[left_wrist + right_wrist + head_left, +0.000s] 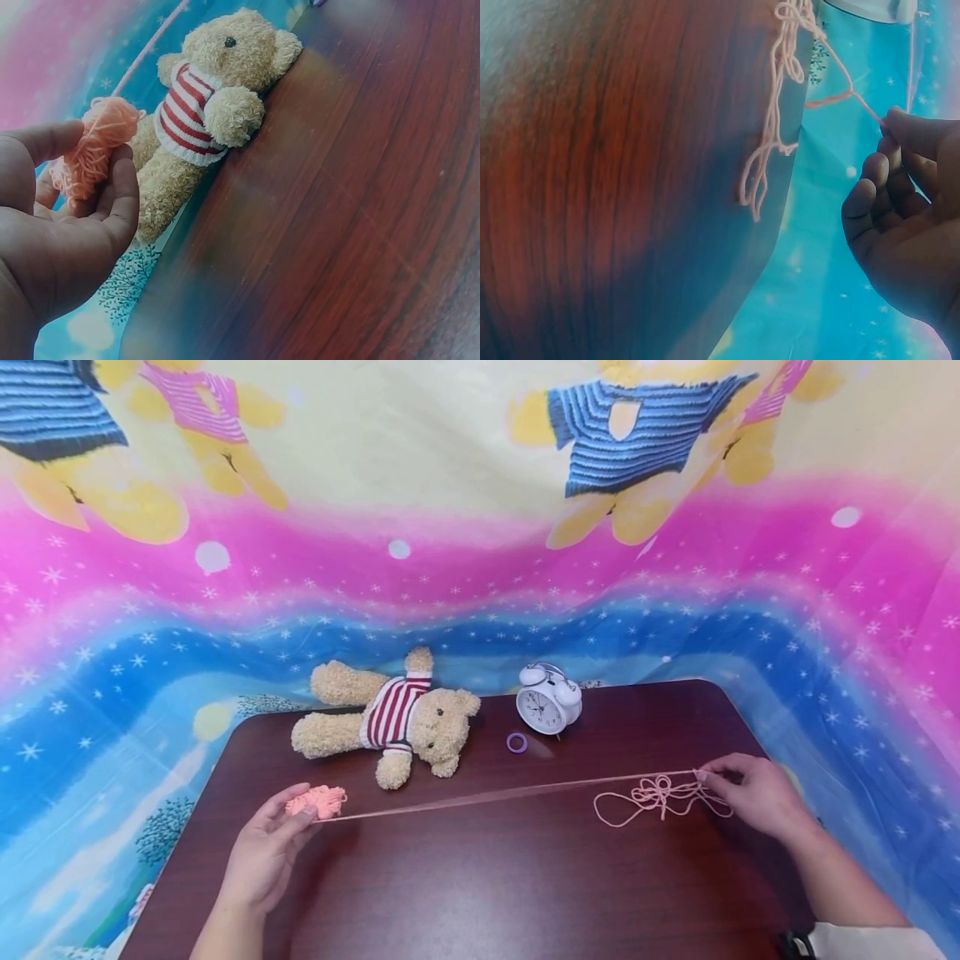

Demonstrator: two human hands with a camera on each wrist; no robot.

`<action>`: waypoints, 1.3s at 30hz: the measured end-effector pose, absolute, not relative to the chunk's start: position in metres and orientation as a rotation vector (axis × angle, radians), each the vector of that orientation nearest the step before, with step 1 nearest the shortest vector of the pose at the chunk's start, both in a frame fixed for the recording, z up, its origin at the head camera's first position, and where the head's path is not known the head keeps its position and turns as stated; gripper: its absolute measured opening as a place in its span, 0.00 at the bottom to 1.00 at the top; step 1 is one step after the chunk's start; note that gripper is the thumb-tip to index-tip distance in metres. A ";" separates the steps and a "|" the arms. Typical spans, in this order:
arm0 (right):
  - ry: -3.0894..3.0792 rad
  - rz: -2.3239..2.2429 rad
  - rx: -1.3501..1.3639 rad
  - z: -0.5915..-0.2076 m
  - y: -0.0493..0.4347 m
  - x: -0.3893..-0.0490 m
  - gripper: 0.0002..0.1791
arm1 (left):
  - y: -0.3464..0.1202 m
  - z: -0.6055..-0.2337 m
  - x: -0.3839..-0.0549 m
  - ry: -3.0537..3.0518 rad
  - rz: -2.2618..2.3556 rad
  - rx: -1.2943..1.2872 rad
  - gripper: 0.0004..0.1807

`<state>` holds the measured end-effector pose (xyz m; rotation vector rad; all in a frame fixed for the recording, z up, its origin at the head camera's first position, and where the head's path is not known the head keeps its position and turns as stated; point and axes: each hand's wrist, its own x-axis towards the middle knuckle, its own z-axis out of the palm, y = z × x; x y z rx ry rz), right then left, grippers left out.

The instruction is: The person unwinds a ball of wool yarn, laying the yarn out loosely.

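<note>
A small bundle of peach-pink yarn [318, 802] is held between the thumb and fingers of my left hand [262, 847], over the table's left side. From it a taut strand [487, 797] runs across to my right hand [757, 793], which pinches it between thumb and fingertips. Below and beside the right hand, loose loops of yarn [660, 797] lie in a tangle. In the left wrist view the yarn bundle [94, 146] sits against curled fingers. The right wrist view shows the pinched strand at the right hand [907, 217], with loops [769, 142] hanging nearby.
A teddy bear [393, 718] in a red-and-white striped top lies on its back at the rear left of the dark wooden table [480, 877]. Right of it are a purple ring [517, 742] and a white alarm clock [549, 700]. A printed cloth [465, 577] surrounds the table.
</note>
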<state>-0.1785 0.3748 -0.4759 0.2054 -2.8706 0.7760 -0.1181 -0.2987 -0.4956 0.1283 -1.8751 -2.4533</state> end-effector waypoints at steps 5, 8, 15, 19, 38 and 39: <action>-2.845 0.772 0.214 -0.479 0.382 -0.178 0.06 | -0.303 -0.495 -0.117 -1.853 -2.456 0.139 0.17; -2.838 0.785 0.218 -0.479 0.386 -0.177 0.06 | -0.305 -0.496 -0.116 -1.841 -2.454 0.155 0.15; -2.853 0.789 0.185 -0.480 0.387 -0.177 0.07 | -0.307 -0.497 -0.115 -1.804 -2.468 0.220 0.15; -2.861 0.801 0.169 -0.482 0.390 -0.177 0.08 | -0.309 -0.497 -0.116 -1.778 -2.493 0.225 0.16; -2.864 0.803 0.106 -0.480 0.401 -0.179 0.13 | -0.310 -0.502 -0.117 -1.844 -2.430 0.209 0.22; -2.866 0.804 0.103 -0.480 0.402 -0.179 0.14 | -0.310 -0.502 -0.117 -1.857 -2.426 0.212 0.23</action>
